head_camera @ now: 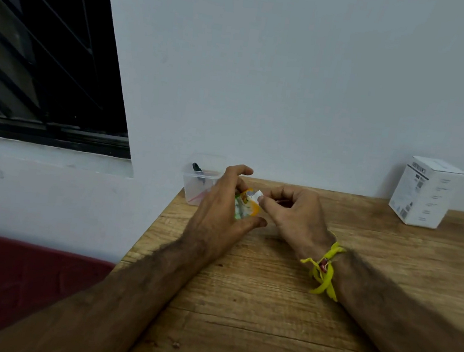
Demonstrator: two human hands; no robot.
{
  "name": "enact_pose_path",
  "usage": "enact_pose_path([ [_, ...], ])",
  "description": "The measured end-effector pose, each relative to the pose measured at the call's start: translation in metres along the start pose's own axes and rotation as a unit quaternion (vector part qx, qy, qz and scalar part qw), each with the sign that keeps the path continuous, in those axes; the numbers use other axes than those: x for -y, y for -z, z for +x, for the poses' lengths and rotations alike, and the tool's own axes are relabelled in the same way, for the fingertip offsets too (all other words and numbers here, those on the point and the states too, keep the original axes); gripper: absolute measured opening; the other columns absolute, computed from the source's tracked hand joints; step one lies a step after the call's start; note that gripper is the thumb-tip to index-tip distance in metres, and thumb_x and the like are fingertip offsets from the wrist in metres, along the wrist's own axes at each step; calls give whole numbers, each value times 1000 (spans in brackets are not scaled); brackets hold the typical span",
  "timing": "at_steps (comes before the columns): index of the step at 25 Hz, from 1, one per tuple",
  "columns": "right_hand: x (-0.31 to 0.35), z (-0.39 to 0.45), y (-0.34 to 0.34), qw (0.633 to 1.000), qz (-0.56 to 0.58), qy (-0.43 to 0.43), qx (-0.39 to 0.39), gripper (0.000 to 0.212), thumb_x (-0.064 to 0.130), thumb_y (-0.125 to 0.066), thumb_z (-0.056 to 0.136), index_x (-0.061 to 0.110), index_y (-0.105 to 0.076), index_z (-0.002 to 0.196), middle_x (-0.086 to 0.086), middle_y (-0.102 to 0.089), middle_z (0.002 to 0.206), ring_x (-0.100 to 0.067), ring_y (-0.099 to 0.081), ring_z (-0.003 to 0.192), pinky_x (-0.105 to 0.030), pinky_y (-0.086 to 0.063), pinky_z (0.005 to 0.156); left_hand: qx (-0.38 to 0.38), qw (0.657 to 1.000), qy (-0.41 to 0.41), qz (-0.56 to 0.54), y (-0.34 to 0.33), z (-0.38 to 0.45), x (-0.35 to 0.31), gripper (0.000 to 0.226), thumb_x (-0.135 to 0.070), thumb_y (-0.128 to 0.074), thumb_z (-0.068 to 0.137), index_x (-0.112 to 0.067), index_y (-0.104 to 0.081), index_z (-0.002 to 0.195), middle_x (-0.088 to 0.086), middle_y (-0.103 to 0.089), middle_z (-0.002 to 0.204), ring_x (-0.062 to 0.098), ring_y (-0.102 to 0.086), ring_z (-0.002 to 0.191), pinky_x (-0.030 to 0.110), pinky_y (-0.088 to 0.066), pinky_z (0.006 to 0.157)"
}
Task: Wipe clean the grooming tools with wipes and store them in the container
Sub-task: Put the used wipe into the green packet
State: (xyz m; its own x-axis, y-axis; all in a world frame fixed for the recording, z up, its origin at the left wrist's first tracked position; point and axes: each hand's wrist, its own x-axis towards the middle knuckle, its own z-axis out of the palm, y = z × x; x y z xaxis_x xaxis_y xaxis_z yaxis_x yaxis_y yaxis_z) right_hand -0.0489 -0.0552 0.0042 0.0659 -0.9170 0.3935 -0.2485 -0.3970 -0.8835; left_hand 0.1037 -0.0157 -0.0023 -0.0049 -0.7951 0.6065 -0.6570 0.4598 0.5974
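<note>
My left hand (222, 200) grips a small green, orange and white wipes packet (245, 206) over the far left part of the wooden table (269, 296). My right hand (293, 211) pinches a white wipe (258, 195) at the packet's top between thumb and forefinger. Just behind my left hand stands a clear plastic container (200, 181) at the table's back left corner. It holds a black grooming tool and something pink. Part of the container is hidden by my left hand.
A white cardboard box (425, 192) stands at the back right against the wall. The table's left edge runs diagonally, with a dark red surface (10, 281) below it. A dark window (45, 53) is at the upper left.
</note>
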Motion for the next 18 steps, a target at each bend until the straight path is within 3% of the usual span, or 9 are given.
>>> enact_pose_path([
  [3,4,0,3,999,-31,19,6,6,24,-77,83,19,-78,81,2,-74,72,-11,-70,69,-28,-58,63,10,1000,-3,9,-1,-1,0,86,-25,-89,70,-35,-35,135,-19,-51,105,-2,-55,101,19,-51,86],
  [6,8,2,4,997,-62,35,28,11,25,-73,86,17,-77,80,3,-73,73,-7,-68,67,-24,-55,59,13,999,-22,27,-3,-1,-1,86,-26,-87,72,-36,-33,137,-15,-51,110,2,-55,105,24,-52,89],
  [11,10,3,3,994,-83,43,53,26,29,-60,92,13,-76,78,-6,-73,74,-20,-70,74,-41,-57,66,2,999,-33,21,-4,0,-2,84,-28,-88,72,-35,-34,137,-12,-52,112,3,-56,104,26,-53,88],
  [15,12,-2,3,999,-10,26,29,8,18,-72,88,17,-79,85,2,-76,76,-9,-72,73,-21,-54,58,-3,1000,-27,9,-5,1,-1,86,-30,-88,72,-37,-33,138,-15,-51,113,0,-55,105,25,-54,89],
  [18,12,-3,3,999,35,12,-10,8,20,-82,80,13,-78,80,-1,-76,75,-14,-73,75,-26,-57,63,-2,999,-31,13,-6,0,-1,90,-27,-90,69,-36,-33,138,-11,-52,115,6,-57,108,30,-54,92],
])
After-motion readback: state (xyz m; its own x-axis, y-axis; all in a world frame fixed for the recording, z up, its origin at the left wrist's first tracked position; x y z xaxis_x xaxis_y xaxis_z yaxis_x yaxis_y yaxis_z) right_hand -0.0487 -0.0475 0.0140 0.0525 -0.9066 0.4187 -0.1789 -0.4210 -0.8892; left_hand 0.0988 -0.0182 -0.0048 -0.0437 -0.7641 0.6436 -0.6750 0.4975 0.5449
